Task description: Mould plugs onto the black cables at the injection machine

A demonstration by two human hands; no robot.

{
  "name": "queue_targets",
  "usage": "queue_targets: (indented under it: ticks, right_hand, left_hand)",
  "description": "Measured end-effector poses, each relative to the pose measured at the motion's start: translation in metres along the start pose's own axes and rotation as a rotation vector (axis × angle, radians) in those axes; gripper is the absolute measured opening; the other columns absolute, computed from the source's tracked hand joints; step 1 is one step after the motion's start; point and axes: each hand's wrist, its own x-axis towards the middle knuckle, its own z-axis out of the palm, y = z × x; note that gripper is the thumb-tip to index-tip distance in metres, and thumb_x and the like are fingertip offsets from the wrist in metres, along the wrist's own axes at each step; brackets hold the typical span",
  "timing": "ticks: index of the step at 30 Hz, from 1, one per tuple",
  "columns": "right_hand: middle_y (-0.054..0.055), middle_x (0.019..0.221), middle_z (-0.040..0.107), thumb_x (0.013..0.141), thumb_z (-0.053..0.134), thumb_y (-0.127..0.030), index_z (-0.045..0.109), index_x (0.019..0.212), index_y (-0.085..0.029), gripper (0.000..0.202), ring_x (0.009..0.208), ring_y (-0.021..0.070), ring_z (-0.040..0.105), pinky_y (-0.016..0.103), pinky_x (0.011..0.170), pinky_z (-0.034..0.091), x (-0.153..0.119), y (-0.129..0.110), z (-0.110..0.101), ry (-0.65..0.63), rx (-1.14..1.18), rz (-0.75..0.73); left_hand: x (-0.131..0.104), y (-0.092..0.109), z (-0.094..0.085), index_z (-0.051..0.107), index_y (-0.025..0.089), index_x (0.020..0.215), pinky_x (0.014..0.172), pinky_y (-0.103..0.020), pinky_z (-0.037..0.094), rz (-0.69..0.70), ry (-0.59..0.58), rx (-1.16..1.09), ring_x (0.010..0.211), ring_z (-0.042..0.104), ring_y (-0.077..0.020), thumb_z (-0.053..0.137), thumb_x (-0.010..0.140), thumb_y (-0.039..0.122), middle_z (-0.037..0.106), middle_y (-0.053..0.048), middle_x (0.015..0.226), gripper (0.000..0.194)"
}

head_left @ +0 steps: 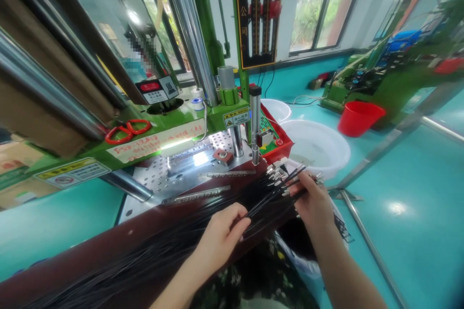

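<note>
A long bundle of thin black cables point(155, 246) lies along a dark red-brown bench, its connector ends gathered at the right. My left hand point(226, 227) is closed on a few of the cables near the bench's front edge. Farther right, my right hand point(313, 198) pinches cables close to their metal-tipped ends. Several cable strands run between the two hands. Beyond the bundle, two narrow metal strips point(203, 195) rest near the perforated metal plate point(152, 174) of a green machine.
Red-handled scissors point(127, 131) lie on the green machine frame point(101, 154). A red control box point(279, 140) stands behind the cable ends. White tubs point(319, 145) and a red bucket point(358, 118) are at the right. A lined bin point(300, 260) sits below my right hand.
</note>
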Motion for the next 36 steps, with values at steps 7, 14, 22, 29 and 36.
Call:
queue_targets:
  ticks: [7, 14, 22, 29, 36]
  right_hand:
    - [-0.001, 0.076, 0.061, 0.071, 0.068, -0.025, 0.058, 0.081, -0.022, 0.015, 0.075, 0.0136, 0.059, 0.030, 0.075, 0.048, -0.008, 0.016, -0.004, -0.212, -0.005, 0.221]
    - [-0.001, 0.068, 0.061, 0.080, 0.059, -0.025, 0.063, 0.085, -0.022, 0.007, 0.066, 0.0123, 0.059, 0.033, 0.075, 0.047, -0.022, 0.009, 0.004, -0.462, -0.021, 0.435]
    - [0.008, 0.092, 0.068, 0.086, 0.051, -0.029, 0.068, 0.089, -0.020, 0.020, 0.094, 0.0228, 0.061, 0.045, 0.091, 0.039, -0.028, 0.032, 0.023, -1.011, -0.336, 0.564]
    - [0.007, 0.128, 0.051, 0.082, 0.055, -0.037, 0.068, 0.099, -0.023, 0.025, 0.120, 0.0241, 0.042, 0.044, 0.102, 0.027, -0.033, 0.079, 0.028, -1.228, -0.842, 0.406]
    - [0.008, 0.111, 0.063, 0.083, 0.053, -0.038, 0.058, 0.116, -0.023, 0.036, 0.107, 0.0217, 0.055, 0.042, 0.097, 0.035, -0.006, 0.083, 0.062, -0.947, -0.589, 0.476]
  left_hand:
    - [-0.012, -0.008, 0.008, 0.036, 0.020, 0.074, 0.041, -0.019, 0.028, -0.127, -0.115, -0.333, 0.041, 0.039, -0.0048, 0.039, 0.087, 0.039, 0.057, 0.001, 0.071, 0.023]
    - [-0.033, -0.028, 0.042, 0.049, 0.019, 0.079, 0.074, -0.032, 0.040, 0.054, 0.137, 0.039, 0.080, 0.050, -0.0174, 0.038, 0.087, 0.031, 0.057, -0.006, 0.086, 0.018]
    - [-0.060, -0.040, 0.046, 0.040, 0.018, 0.099, 0.050, -0.021, 0.040, -0.117, -0.453, -0.826, 0.052, 0.052, -0.0095, 0.050, 0.080, 0.050, 0.057, -0.001, 0.067, 0.039]
    - [-0.029, -0.028, 0.067, 0.045, 0.017, 0.094, 0.053, -0.023, 0.044, -0.041, 0.155, -1.341, 0.048, 0.052, -0.0083, 0.068, 0.068, 0.042, 0.054, 0.003, 0.058, 0.043]
    - [-0.023, -0.045, 0.057, 0.042, 0.019, 0.080, 0.030, -0.015, 0.027, -0.171, 0.159, -1.287, 0.030, 0.026, -0.0023, 0.053, 0.078, 0.050, 0.035, 0.010, 0.044, 0.034]
